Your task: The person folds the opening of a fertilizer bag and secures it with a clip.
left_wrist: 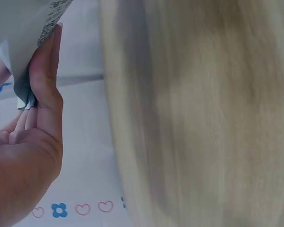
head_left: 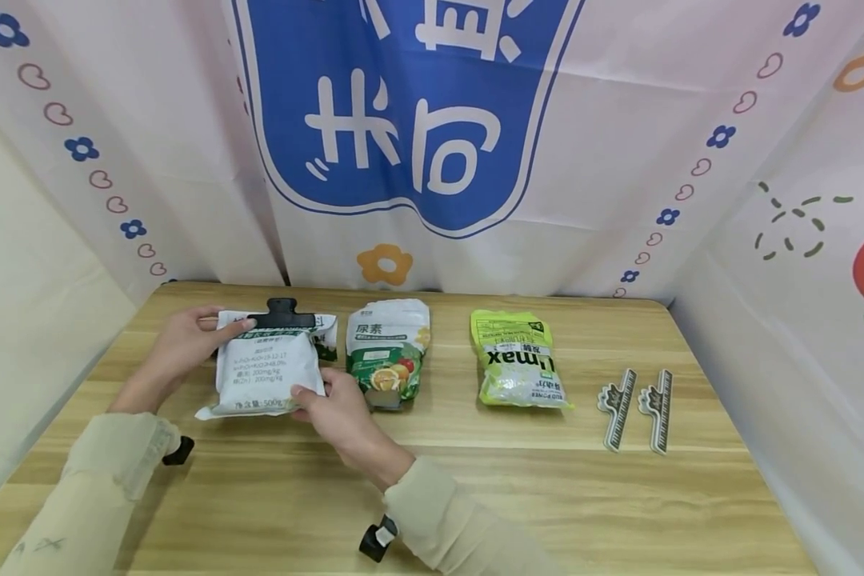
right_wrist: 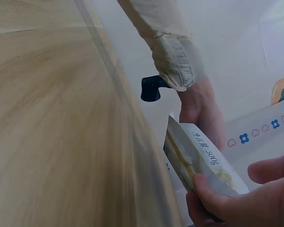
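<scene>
A white printed bag [head_left: 268, 372] is held up over the left part of the table, its lettered face toward the head camera. A black clip [head_left: 282, 316] sits across its top edge. My left hand [head_left: 187, 344] grips the bag's upper left side, thumb on the front by the clip and fingers behind. With the thumb in front, my right hand [head_left: 346, 420] pinches the lower right corner. The right wrist view shows the bag [right_wrist: 203, 156] edge-on, tilted above the table. Behind its upper right, a white and dark green printed packet part [head_left: 327, 342] shows, mostly hidden.
Just right of the held bag lies a white and green fruit-printed pouch [head_left: 387, 356]. A yellow-green bag [head_left: 518, 360] lies farther right. Two flat patterned clips [head_left: 619, 410] lie side by side near the right of the wooden table [head_left: 590, 512]. A printed curtain [head_left: 619, 160] hangs behind.
</scene>
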Demonstrator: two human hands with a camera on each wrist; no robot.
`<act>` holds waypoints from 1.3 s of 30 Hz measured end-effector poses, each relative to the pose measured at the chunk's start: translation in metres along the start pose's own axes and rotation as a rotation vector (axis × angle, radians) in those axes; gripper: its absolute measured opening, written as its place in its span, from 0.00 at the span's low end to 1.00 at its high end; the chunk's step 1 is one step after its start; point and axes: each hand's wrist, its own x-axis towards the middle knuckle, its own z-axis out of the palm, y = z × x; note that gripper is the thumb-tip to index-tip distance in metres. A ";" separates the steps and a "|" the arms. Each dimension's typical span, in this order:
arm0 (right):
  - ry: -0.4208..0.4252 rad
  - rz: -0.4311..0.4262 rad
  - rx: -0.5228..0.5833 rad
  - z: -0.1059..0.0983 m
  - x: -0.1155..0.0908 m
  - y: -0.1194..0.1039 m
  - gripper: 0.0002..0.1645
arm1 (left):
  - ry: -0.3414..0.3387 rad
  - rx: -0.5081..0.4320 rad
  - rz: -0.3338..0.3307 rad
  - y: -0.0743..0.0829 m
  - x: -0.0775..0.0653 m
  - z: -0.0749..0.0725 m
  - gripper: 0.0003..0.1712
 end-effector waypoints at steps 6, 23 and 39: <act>0.075 0.014 0.001 0.008 0.013 0.013 0.18 | -0.053 0.021 -0.027 -0.011 0.016 -0.003 0.62; 0.206 0.029 -0.047 0.023 0.039 0.032 0.24 | -0.098 0.037 -0.076 -0.030 0.042 -0.003 0.62; 0.234 0.060 -0.039 0.024 0.055 0.027 0.16 | -0.090 0.020 -0.133 -0.029 0.052 -0.001 0.58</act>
